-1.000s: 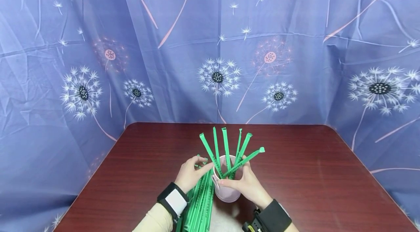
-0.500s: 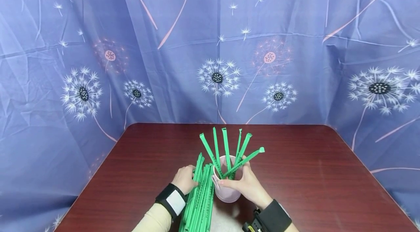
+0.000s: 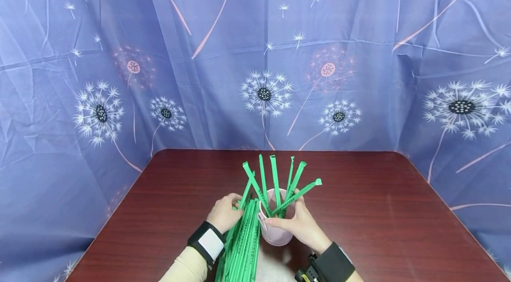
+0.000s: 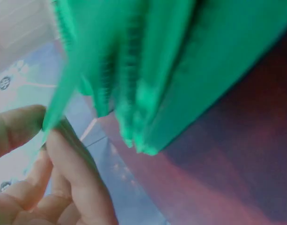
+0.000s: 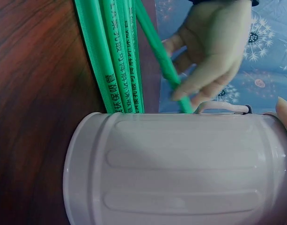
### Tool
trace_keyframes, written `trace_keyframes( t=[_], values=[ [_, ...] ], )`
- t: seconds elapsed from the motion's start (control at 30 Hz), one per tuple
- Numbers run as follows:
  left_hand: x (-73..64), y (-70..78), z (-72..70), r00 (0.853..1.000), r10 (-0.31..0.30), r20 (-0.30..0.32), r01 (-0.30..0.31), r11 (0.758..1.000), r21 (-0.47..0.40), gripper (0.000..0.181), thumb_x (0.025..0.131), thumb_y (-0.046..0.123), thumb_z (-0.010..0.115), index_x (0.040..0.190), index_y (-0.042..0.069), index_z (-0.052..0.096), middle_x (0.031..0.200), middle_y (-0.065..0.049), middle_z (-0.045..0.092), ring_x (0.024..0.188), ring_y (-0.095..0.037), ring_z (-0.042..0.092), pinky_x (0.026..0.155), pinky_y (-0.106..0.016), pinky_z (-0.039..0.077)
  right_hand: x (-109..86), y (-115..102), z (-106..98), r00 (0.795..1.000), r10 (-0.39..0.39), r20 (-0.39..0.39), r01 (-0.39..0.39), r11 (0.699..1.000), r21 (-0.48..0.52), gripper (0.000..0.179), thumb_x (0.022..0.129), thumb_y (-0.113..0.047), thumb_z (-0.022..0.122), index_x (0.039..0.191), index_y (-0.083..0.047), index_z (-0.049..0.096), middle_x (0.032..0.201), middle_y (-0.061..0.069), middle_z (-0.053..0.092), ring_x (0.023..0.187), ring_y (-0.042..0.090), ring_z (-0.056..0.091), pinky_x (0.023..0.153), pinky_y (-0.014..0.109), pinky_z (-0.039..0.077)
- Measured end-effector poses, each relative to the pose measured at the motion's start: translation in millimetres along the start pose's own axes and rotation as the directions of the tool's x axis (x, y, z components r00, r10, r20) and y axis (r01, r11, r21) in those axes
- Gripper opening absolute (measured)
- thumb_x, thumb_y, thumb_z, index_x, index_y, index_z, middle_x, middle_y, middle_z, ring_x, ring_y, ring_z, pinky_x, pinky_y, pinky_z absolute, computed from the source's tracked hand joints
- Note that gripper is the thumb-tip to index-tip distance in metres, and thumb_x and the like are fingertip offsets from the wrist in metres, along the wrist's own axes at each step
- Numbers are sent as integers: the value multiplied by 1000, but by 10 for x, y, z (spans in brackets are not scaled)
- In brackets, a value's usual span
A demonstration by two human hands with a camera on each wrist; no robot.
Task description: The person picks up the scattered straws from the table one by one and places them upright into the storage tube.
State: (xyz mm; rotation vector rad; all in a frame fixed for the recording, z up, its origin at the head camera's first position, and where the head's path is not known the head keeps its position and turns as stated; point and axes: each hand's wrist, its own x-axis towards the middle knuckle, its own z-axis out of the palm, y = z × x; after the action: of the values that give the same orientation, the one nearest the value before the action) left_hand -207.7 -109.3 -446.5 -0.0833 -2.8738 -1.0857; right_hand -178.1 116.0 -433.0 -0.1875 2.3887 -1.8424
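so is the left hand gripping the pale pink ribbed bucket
No, the left hand pinches a slim green wrapped straw, while the right hand grips the pale pink ribbed bucket.

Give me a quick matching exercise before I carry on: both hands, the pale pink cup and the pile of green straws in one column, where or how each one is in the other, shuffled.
Column one
1. Left hand
2. Right hand
3. Pale pink cup
4. Pile of green straws

Column two
A. Upright, with several straws fanning out of its mouth
B. Lying side by side, just left of the cup
C. Gripping the cup
D. Pinching a single straw

Right pairs: 1-D, 2-C, 3-A, 4-B
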Motion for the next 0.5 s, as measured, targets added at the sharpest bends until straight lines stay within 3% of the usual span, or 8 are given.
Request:
trace_keyframes(
  t=[0.13, 0.3, 0.4, 0.5],
  values=[
    [31, 72, -114, 998, 21, -66, -26, 997, -75, 31, 86, 20, 71, 114, 7, 74, 94, -4, 73, 87, -24, 66, 72, -48, 53, 1, -3, -15, 1000, -1, 0, 1, 1000, 3, 117, 75, -27, 85, 159, -1, 9, 163, 34, 15, 151, 47, 13, 109, 71, 27],
    [61, 193, -363, 985, 49, -168, -79, 982, -173, 32, 90, 31, 70, 109, 6, 75, 99, -8, 75, 88, -22, 68, 76, -46, 54, -2, 8, -8, 1000, -13, -2, 13, 1000, -3, 114, 76, -27, 84, 159, 0, 11, 162, 34, 14, 151, 48, 13, 108, 72, 26],
    [75, 284, -529, 979, 26, -203, -81, 960, -268, 36, 89, 34, 70, 108, 4, 75, 102, -11, 75, 81, -21, 69, 71, -42, 57, -11, 16, 0, 1000, -13, -2, 13, 1000, -5, 114, 75, -26, 84, 158, 1, 11, 162, 35, 14, 151, 48, 14, 108, 72, 25],
    [97, 391, -677, 975, -2, -221, -86, 918, -388, 38, 89, 32, 72, 111, 2, 74, 102, -12, 74, 73, -19, 69, 62, -36, 60, -17, 10, -11, 1000, -30, -6, 29, 999, -14, 114, 75, -25, 85, 158, 3, 12, 161, 36, 16, 150, 48, 16, 108, 73, 26]
  ],
)
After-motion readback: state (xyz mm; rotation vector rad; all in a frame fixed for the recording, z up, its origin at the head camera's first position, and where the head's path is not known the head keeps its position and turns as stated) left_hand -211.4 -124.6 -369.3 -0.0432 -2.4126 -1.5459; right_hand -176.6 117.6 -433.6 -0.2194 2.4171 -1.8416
